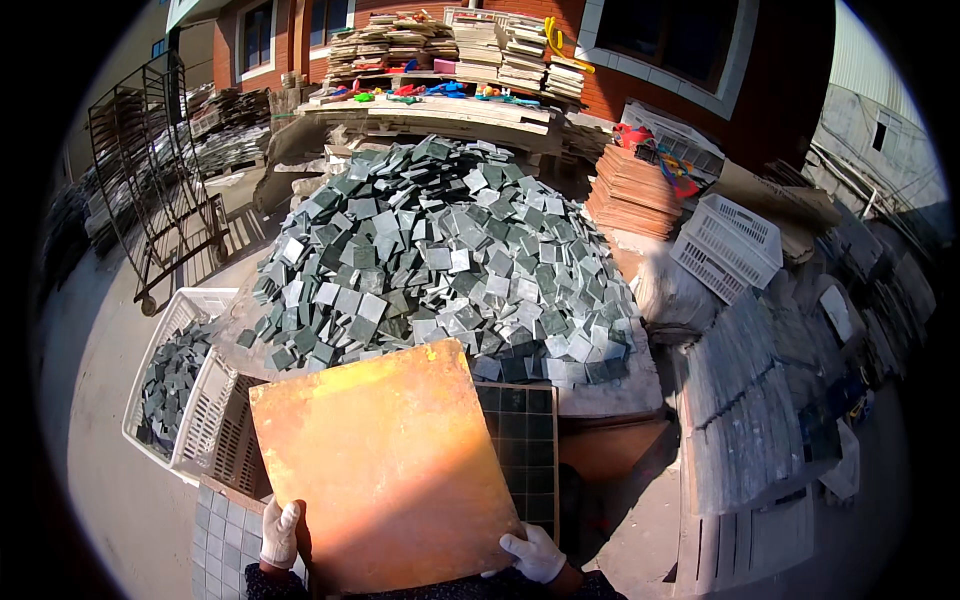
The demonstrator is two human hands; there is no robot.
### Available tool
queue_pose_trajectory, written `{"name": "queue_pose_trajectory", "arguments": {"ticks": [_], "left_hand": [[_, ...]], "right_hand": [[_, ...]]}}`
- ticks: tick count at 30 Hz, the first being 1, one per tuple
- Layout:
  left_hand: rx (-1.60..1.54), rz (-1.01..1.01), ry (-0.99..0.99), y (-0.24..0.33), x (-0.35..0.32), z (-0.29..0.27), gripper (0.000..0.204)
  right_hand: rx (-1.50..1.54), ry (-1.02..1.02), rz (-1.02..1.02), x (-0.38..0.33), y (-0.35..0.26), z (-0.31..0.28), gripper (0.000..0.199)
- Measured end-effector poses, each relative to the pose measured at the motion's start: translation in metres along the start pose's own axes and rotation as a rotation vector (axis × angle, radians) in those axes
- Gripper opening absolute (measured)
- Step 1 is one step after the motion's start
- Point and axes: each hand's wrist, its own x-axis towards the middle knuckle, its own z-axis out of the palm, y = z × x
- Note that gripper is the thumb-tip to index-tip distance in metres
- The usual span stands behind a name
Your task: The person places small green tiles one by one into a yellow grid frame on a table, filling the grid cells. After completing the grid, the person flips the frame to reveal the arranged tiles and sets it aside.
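Observation:
Between my two white-gloved hands is a square orange-yellow board, tilted and partly in shadow. My left hand grips its lower left edge, thumb on the face. At the lower right corner my right hand holds it the same way; the fingers behind the board are hidden. Partly covered by the board, a framed tray of dark green square tiles shows on its right. Lighter grey tiles in a grid lie beside my left hand. Beyond the board rises a big heap of loose green-grey tiles.
White plastic crates stand at the left, one full of tiles. A wheeled metal rack is farther back. On the right are a stack of reddish boards, a white crate and plastic-wrapped bundles. Coloured plastic clamps lie behind the heap.

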Motion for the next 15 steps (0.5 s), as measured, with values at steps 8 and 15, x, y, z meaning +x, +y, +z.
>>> {"name": "queue_pose_trajectory", "arguments": {"ticks": [8, 15], "left_hand": [[0.025, -0.018, -0.020, -0.073, 0.063, 0.075, 0.042], [0.892, 0.060, -0.200, -0.047, 0.117, 0.101, 0.060]], "right_hand": [[-0.492, 0.642, -0.031, -0.048, 0.015, -0.008, 0.034], [-0.556, 0.744, 0.036, -0.035, 0.013, -0.033, 0.041]]}}
